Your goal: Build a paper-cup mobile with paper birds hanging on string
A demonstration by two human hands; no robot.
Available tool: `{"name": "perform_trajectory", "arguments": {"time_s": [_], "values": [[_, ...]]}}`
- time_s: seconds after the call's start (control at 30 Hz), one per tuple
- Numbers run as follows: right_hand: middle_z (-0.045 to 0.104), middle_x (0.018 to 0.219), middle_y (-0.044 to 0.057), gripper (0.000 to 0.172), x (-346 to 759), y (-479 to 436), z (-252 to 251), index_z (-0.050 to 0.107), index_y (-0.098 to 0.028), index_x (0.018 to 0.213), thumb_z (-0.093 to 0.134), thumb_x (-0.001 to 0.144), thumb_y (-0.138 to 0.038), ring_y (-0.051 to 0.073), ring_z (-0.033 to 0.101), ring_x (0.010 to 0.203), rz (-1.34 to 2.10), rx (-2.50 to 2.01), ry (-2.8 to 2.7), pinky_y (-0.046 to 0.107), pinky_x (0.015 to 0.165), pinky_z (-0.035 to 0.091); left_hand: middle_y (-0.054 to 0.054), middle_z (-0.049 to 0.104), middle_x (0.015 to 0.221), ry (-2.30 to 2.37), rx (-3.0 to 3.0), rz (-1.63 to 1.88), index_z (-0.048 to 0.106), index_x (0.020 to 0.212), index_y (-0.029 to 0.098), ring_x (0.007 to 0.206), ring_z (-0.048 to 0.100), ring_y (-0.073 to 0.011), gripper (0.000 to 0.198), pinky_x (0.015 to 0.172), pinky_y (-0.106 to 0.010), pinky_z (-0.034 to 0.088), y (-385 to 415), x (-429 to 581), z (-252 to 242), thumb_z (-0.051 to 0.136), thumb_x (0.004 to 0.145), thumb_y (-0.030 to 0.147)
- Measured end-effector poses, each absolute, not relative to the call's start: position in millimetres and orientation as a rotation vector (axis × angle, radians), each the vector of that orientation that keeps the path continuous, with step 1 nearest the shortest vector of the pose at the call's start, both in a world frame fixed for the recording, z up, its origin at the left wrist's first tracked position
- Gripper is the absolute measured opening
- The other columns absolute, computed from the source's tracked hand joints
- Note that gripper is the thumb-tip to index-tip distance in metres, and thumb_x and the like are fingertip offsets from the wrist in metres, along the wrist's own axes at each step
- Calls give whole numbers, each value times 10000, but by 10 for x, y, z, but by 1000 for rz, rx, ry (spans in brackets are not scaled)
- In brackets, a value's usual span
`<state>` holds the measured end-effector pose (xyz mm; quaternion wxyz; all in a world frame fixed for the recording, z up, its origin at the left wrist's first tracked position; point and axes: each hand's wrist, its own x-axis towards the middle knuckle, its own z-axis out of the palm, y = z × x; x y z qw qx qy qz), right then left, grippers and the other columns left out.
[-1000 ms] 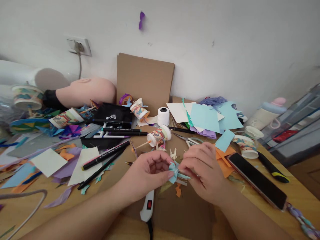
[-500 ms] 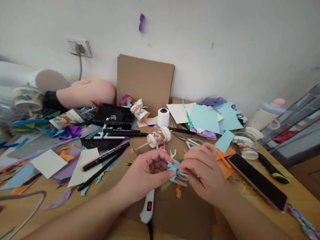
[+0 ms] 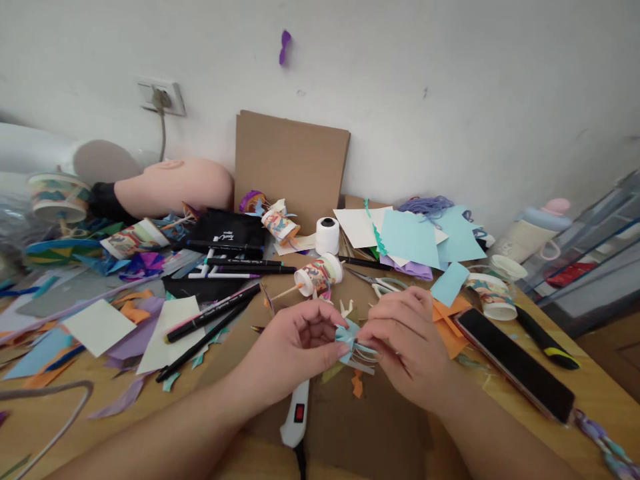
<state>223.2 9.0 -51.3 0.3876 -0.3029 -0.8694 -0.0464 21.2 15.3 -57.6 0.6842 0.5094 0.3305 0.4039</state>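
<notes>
My left hand pinches a small folded light-blue paper piece between thumb and fingers. From the right, the fingertips of my right hand are closed on the same piece, near a narrow strip curving out of it. Whether they hold the strip or the piece's edge is partly hidden. Just beyond the fingers is a small cream folded paper shape. Below the hands a white corded tool with a red switch lies on a brown cardboard sheet, beside an orange paper scrap.
A patterned paper cup with a stick, scissors and a white thread spool lie beyond the hands. Markers and paper scraps crowd the left. A phone and a black-yellow handle lie right.
The view has shifted very slightly. Both hands keep their grip on the blue paper piece, with barely any visible finger movement.
</notes>
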Motion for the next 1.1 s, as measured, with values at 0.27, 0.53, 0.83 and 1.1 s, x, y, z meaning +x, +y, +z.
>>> {"name": "perform_trajectory", "arguments": {"time_s": [0.27, 0.53, 0.83, 1.1], "values": [[662, 835, 17, 161, 2230, 98, -528, 610, -203, 867, 494, 969, -155, 183, 573, 859, -81, -759, -2203, 413, 849, 322, -1, 664, 788, 663, 1114, 889, 684, 845, 149, 740, 594, -111, 188, 722, -226, 476, 133, 213, -570, 787, 690, 169], [622, 845, 25, 129, 2197, 80, -481, 583, -225, 885, 496, 955, -159, 193, 562, 852, 313, -748, -2058, 403, 829, 398, -13, 688, 817, 690, 1052, 821, 730, 833, 149, 765, 597, -118, 123, 769, -229, 476, 162, 176, -570, 766, 724, 195], [626, 841, -4, 77, 2223, 136, -595, 645, -254, 859, 614, 929, -262, 153, 567, 826, 966, -787, -1488, 282, 765, 438, -10, 682, 882, 702, 996, 874, 678, 963, 178, 793, 591, -109, 253, 742, -210, 457, 181, 179, -642, 790, 738, 199], [565, 607, -63, 190, 2194, 221, -462, 628, -224, 777, 778, 791, -339, 74, 493, 518, 1071, -773, -1002, 202, 529, 374, 19, 644, 793, 743, 953, 976, 648, 861, 166, 711, 555, -75, 262, 661, -165, 435, 207, 187, -675, 837, 692, 233]]}}
